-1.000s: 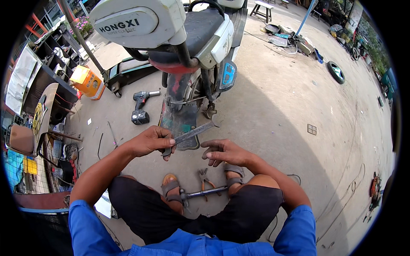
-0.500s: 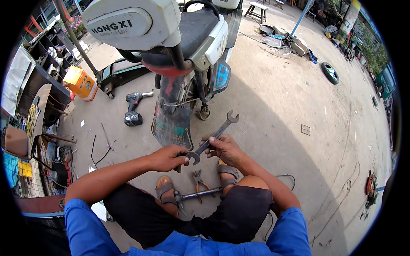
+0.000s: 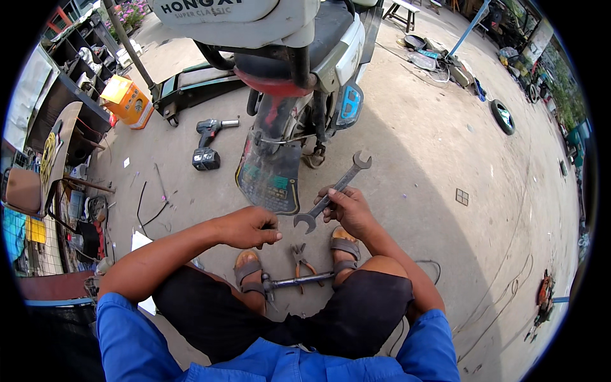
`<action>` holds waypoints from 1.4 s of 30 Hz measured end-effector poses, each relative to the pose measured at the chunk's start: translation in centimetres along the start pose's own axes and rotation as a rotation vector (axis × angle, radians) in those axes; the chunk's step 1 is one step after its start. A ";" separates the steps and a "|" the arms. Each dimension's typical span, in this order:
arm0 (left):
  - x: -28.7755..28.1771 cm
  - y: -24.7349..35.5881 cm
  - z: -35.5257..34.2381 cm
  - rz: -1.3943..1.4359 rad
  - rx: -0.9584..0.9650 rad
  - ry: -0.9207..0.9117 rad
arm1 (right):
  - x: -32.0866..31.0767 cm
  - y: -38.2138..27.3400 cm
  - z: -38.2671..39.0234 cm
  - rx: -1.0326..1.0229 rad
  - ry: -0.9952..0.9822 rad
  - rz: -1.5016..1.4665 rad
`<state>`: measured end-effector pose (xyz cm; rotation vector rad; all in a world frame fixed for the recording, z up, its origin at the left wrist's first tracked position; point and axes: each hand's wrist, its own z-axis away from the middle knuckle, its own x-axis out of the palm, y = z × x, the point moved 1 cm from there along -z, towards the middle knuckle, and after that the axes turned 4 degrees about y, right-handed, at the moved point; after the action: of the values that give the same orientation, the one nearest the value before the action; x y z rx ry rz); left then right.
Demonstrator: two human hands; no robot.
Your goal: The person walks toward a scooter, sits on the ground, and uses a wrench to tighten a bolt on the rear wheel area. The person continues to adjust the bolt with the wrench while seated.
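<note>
My right hand [image 3: 349, 209] grips a double open-ended wrench [image 3: 336, 192] by its shaft. One jaw points up and away to the right; the other hangs toward my left hand. My left hand [image 3: 250, 227] is closed, thumb foremost, a small gap from the lower jaw; whatever its curled fingers hold is hidden. Just beyond both hands hangs the rear mudguard [image 3: 270, 178] of a white and black electric scooter [image 3: 331, 38]. Between my sandalled feet lie orange-handled pliers [image 3: 301, 261] and a hammer [image 3: 296, 280] with a metal shaft.
A cordless impact wrench [image 3: 209, 144] lies left of the mudguard, near a floor jack [image 3: 197, 89] and an orange box [image 3: 127, 102]. At far left stands a cluttered rack [image 3: 63, 223]. A tyre [image 3: 503, 117] and loose cables [image 3: 509, 290] lie on the right.
My hands have drawn apart, and the left one is off the wrench's lower jaw. The wrench has shifted right with my right hand. My view has tilted slightly downward and left.
</note>
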<state>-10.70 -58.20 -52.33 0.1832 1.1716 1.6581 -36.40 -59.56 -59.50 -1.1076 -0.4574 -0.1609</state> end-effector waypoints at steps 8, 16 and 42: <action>0.7 3.9 3.3 -0.191 0.212 -0.019 | -1.5 2.1 -2.4 0.060 0.313 0.149; 1.5 4.8 6.5 -0.274 0.410 0.045 | -1.4 2.0 -5.5 -0.006 0.337 0.539; 0.9 0.1 10.0 -0.337 0.427 0.057 | 1.1 -0.1 -12.1 0.006 0.367 0.789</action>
<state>-4.92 -51.51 -47.51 0.1940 1.5014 1.1147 -32.08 -70.27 -63.39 -1.1490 0.3200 0.3282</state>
